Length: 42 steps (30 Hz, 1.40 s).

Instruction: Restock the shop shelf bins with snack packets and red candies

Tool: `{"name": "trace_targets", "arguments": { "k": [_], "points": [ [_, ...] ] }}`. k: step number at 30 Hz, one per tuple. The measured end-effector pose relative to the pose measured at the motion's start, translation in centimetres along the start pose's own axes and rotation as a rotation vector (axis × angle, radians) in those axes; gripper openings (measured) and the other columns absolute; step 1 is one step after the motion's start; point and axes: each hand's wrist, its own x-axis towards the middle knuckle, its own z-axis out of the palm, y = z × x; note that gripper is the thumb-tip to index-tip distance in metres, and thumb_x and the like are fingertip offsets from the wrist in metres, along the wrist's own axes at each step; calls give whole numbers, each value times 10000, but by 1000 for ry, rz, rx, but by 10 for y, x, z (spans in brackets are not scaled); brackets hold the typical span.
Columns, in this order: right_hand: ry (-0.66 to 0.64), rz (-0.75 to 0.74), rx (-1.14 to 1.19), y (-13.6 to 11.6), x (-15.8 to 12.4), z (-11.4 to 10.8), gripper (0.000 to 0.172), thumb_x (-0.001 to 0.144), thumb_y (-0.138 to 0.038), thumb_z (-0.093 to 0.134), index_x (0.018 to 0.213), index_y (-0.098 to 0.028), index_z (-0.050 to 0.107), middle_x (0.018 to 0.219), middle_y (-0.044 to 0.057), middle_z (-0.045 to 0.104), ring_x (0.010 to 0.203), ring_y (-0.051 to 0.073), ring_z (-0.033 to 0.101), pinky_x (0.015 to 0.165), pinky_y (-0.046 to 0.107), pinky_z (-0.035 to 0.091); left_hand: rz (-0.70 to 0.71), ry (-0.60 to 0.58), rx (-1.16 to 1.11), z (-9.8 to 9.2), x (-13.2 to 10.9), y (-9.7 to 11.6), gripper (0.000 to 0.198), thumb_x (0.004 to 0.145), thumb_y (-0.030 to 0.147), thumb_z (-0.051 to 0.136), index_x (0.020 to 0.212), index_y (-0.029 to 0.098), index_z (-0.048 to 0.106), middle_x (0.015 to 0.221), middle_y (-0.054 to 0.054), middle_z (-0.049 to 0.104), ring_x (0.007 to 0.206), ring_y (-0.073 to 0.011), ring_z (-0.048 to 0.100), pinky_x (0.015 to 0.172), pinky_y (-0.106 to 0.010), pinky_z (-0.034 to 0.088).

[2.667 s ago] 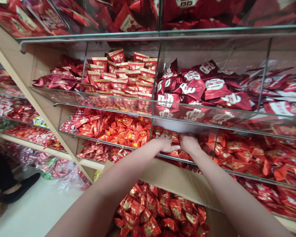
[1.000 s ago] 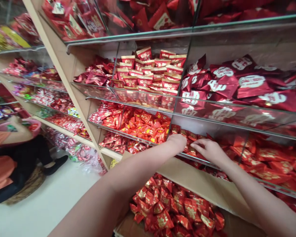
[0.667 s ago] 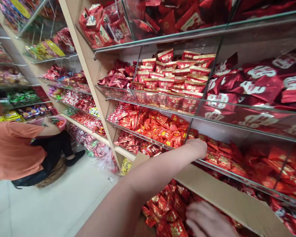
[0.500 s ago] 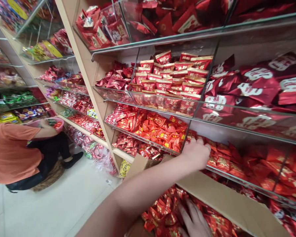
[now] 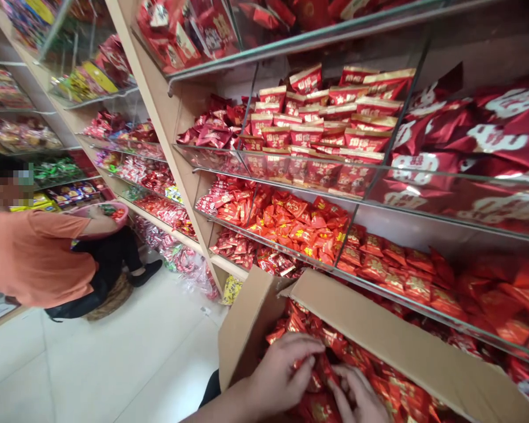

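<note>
Both hands are inside an open cardboard box (image 5: 242,326) filled with small red packets (image 5: 390,382). My left hand (image 5: 286,370) has its thumb and fingers curled around a red packet (image 5: 311,376) near the left side of the box. Close beside it on the right, my right hand (image 5: 359,396) is bent around another red packet (image 5: 328,373), its fingertips pointing toward the left hand. The lower part of the right hand is cut off by the frame edge.
Glass-fronted shelves (image 5: 268,235) of red packets rise behind the box. A raised cardboard flap (image 5: 379,329) lies along the lower shelf. At the left, a person in an orange shirt (image 5: 39,252) sits low with a pink basket (image 5: 121,220), above a pale tiled floor (image 5: 136,346).
My left hand has come down from the lower shelf into the box, beside my right hand. My right hand's spread fingers have drawn in around a packet. The view has shifted slightly.
</note>
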Motion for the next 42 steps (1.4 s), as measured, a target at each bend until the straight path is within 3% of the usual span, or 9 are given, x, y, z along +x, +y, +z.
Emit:
{"name": "trace_targets", "arguments": {
  "k": [3, 6, 10, 13, 21, 26, 30, 34, 42],
  "points": [
    [-23, 223, 188, -30, 12, -24, 149, 757, -341, 550, 790, -213, 619, 873, 67, 618, 803, 198, 598, 707, 301, 499, -145, 45, -103, -5, 0, 4, 305, 803, 197, 463, 1078, 240, 588, 1106, -67, 589, 1045, -181, 509, 938, -327, 373],
    [13, 494, 476, -60, 25, -45, 164, 713, -349, 608, 763, -194, 608, 865, 60, 624, 799, 190, 589, 733, 311, 483, -268, 12, -322, 2, 5, 9, 448, 723, 252, 598, 1161, 226, 511, 1167, -75, 546, 1060, -198, 497, 935, -351, 373],
    [16, 656, 742, -85, 36, -63, 183, 696, -343, 637, 786, -188, 600, 790, 25, 607, 678, 136, 544, 667, 278, 460, -415, -74, -701, 16, 15, 22, 377, 687, 272, 646, 1035, 167, 547, 919, -56, 640, 850, -160, 584, 795, -308, 453],
    [24, 698, 863, -88, 40, -69, 183, 732, -341, 607, 856, -207, 588, 705, -13, 564, 639, 111, 500, 630, 246, 431, -449, -81, -778, 20, 22, 33, 341, 655, 224, 678, 968, 155, 560, 810, -22, 636, 753, -124, 587, 730, -259, 460],
    [83, 810, 1072, -86, 46, -71, 215, 723, -373, 610, 651, -178, 554, 557, -35, 499, 515, 78, 402, 517, 205, 360, -489, -129, -937, 19, 28, 33, 423, 641, 171, 695, 1034, 165, 539, 715, 18, 602, 599, -56, 541, 602, -182, 426],
    [17, 754, 936, -84, 47, -75, 209, 712, -386, 614, 712, -183, 569, 645, -17, 538, 567, 100, 466, 561, 232, 396, -489, -51, -935, 23, 32, 33, 367, 610, 182, 720, 947, 172, 575, 739, 8, 631, 648, -83, 571, 637, -206, 451],
    [40, 680, 789, -82, 45, -76, 268, 710, -410, 604, 604, -173, 541, 562, -15, 512, 555, 109, 459, 563, 230, 390, -584, -28, -928, 24, 33, 34, 345, 593, 225, 734, 907, 161, 607, 763, -9, 645, 679, -98, 584, 665, -221, 459],
    [102, 726, 881, -83, 44, -71, 284, 709, -438, 595, 621, -173, 539, 532, -22, 491, 504, 97, 433, 509, 215, 376, -742, -52, -1037, 25, 30, 34, 270, 592, 294, 734, 776, 123, 635, 694, -35, 656, 596, -112, 590, 609, -241, 464],
    [121, 697, 947, -89, 54, -78, 240, 718, -375, 615, 621, -169, 539, 517, -38, 487, 498, 76, 420, 500, 191, 354, -701, -14, -1176, 24, 37, 48, 193, 615, 264, 723, 729, 124, 654, 681, -40, 671, 641, -123, 612, 690, -255, 468]
  ]
}}
